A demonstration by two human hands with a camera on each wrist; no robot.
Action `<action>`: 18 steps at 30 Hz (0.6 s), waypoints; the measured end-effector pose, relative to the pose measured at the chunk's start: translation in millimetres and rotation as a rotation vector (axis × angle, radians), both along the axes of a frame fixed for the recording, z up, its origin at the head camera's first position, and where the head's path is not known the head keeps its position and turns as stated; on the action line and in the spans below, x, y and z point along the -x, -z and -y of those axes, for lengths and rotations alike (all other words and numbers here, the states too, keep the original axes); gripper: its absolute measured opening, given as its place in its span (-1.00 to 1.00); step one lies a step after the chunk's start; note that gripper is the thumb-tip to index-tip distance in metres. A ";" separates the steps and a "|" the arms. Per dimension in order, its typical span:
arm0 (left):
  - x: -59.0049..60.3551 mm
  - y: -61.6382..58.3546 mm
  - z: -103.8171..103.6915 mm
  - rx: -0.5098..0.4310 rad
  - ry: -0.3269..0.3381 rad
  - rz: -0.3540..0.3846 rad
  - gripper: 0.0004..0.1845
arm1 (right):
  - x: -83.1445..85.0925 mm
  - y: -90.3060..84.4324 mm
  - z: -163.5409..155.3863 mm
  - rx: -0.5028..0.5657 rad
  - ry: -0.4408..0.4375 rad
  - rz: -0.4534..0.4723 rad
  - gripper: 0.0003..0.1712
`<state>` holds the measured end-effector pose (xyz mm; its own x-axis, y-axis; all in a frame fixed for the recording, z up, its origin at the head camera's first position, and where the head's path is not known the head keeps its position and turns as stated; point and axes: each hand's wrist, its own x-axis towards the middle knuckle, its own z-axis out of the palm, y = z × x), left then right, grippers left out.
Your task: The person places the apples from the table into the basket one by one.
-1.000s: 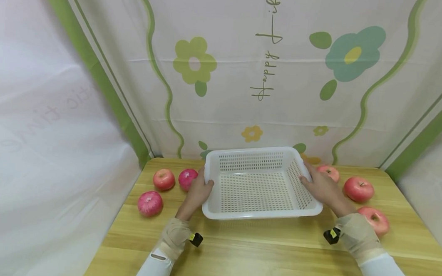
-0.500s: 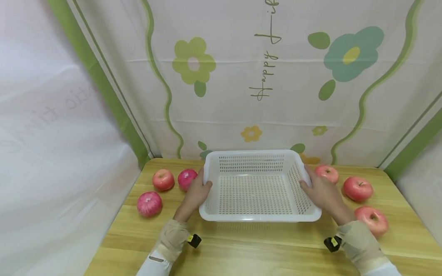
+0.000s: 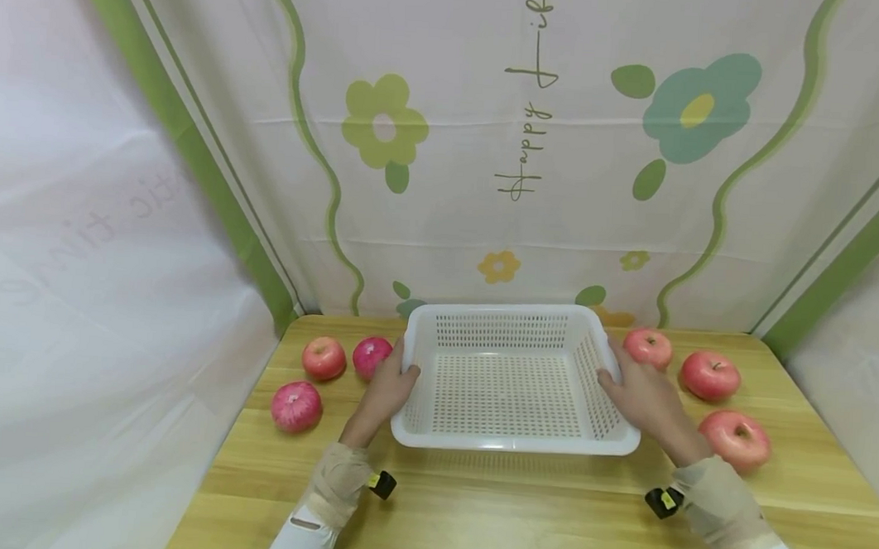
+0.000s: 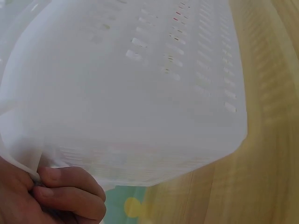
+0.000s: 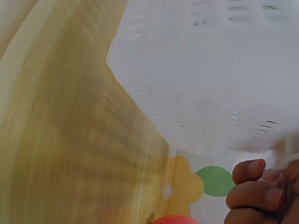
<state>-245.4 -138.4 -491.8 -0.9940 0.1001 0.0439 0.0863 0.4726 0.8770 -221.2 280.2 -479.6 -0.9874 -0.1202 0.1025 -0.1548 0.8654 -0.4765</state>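
A white plastic basket (image 3: 508, 394) with slotted walls and floor is held by both hands in the middle of the head view; nothing lies in it. My left hand (image 3: 389, 388) grips its left rim, thumb over the inside and fingers curled beneath the edge, as the left wrist view shows of the fingers (image 4: 74, 193). On the opposite rim, my right hand (image 3: 645, 397) grips in the same way, its curled fingers (image 5: 254, 193) visible in the right wrist view. Both wrist views show the basket's underside apart from the wooden table (image 3: 501, 518).
Left of the basket lie a red apple (image 3: 324, 358), a pink round fruit (image 3: 297, 406) and another pink one (image 3: 370, 357). To the right are three apples, at the back (image 3: 648, 348), middle (image 3: 711, 375) and front (image 3: 737, 440). A flowered curtain (image 3: 443, 208) hangs behind the table.
Both hands have brought the basket slightly toward the person and levelled its tilt. The fruits have stayed in place.
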 end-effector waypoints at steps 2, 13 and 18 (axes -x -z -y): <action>-0.7 1.2 0.5 0.000 0.003 0.001 -0.25 | -1.9 0.3 0.2 -0.004 -0.003 0.001 -0.14; -10.8 1.2 2.4 0.015 -0.003 0.006 -0.23 | -16.8 -0.6 3.9 -0.007 0.022 -0.003 -0.15; -13.7 3.5 3.7 0.027 -0.022 0.011 -0.21 | -23.0 0.5 5.7 0.006 0.033 0.036 -0.14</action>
